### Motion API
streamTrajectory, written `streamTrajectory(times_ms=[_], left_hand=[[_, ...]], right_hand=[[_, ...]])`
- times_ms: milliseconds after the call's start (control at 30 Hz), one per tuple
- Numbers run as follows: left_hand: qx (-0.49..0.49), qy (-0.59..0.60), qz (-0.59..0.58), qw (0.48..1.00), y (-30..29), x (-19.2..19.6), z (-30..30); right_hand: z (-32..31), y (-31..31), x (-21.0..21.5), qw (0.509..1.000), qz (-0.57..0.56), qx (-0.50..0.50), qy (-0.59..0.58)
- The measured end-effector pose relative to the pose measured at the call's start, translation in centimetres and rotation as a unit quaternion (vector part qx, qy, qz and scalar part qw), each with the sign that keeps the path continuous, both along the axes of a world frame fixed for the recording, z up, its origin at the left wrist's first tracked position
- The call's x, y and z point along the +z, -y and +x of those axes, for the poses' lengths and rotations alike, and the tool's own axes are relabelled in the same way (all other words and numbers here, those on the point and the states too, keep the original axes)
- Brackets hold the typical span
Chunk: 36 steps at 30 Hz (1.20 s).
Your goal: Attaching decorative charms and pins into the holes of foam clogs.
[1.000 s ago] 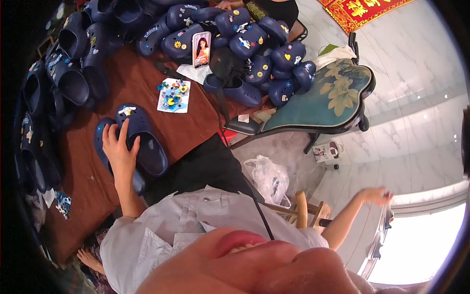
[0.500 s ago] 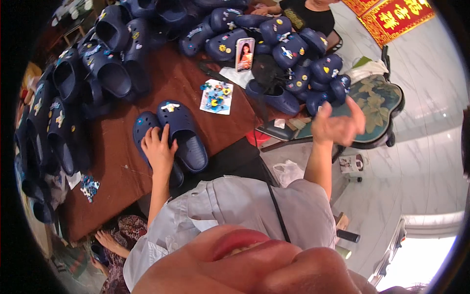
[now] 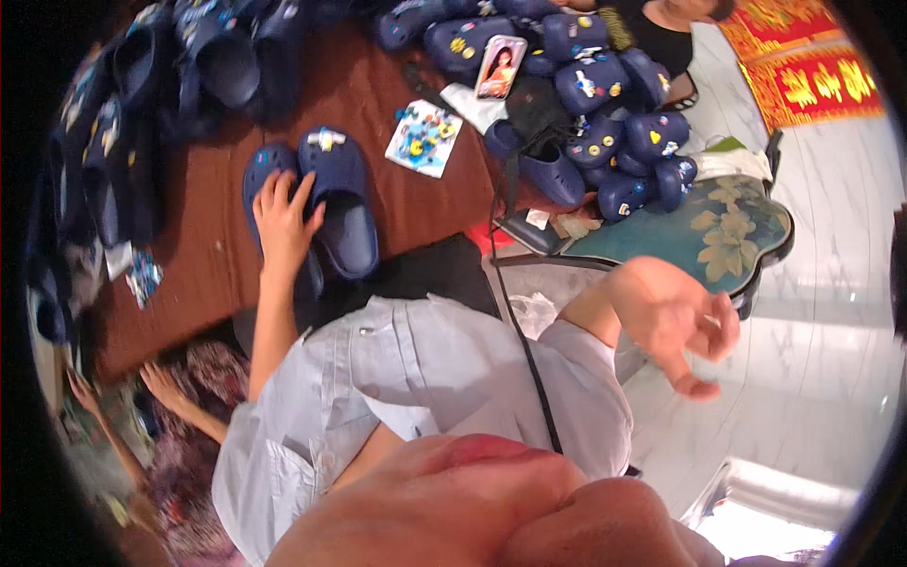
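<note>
A pair of navy clogs lies side by side on the brown cloth, toes pointing away from me. My left hand rests on the left clog, fingers spread over its top and thumb reaching toward the right clog. A white charm sits on the right clog's toe. Out to the right, above the floor, my right hand is raised with its fingers bent but apart, slightly blurred. Nothing shows in it. A white sheet with small blue and yellow charms lies beyond the pair.
Decorated navy clogs are heaped at far left and far right. A phone stands by the right heap, near a green floral stool seat. Another person's hand is at lower left; someone sits at the back.
My right hand has come back toward me and lower, its fingers now turned to the right. My left hand stays on the clog. The whole view has shifted, with things sitting higher.
</note>
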<state>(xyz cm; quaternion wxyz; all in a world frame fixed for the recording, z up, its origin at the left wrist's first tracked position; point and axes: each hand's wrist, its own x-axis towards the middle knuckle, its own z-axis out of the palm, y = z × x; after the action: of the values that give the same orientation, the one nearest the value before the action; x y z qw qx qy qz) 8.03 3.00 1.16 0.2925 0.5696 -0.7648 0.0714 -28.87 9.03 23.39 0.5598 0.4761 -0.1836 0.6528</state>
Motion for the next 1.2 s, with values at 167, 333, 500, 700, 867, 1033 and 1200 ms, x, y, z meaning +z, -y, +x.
streamTrajectory(times_ms=[167, 333, 500, 700, 867, 1033, 1200], left_hand=[[0.031, -0.047, -0.072, 0.996, -1.8, 2.7, -0.1], [0.107, -0.097, -0.122, 0.982, -7.0, 3.2, 0.3], [0.182, -0.108, -0.102, 0.972, -12.5, 0.5, 0.4], [0.182, -0.11, -0.073, 0.974, -14.1, 0.5, -0.2], [0.153, -0.116, -0.051, 0.98, -13.5, 1.0, -0.5], [0.136, -0.108, -0.034, 0.984, -12.2, 1.1, -0.7], [0.114, -0.143, 0.001, 0.983, -10.6, 0.4, -1.1]], right_hand=[[0.5, 3.1, -5.2, 0.931, 0.341, 0.121, -0.045], [2.2, 5.3, -11.9, 0.783, 0.591, 0.183, -0.062], [4.1, 7.4, -17.9, 0.655, 0.698, 0.237, -0.167], [3.7, 11.4, -19.8, 0.618, 0.726, 0.244, -0.175], [2.7, 15.3, -20.1, 0.587, 0.772, 0.228, -0.084], [2.9, 17.6, -21.0, 0.585, 0.776, 0.232, -0.026], [2.2, 18.3, -22.2, 0.617, 0.757, 0.214, -0.003]])
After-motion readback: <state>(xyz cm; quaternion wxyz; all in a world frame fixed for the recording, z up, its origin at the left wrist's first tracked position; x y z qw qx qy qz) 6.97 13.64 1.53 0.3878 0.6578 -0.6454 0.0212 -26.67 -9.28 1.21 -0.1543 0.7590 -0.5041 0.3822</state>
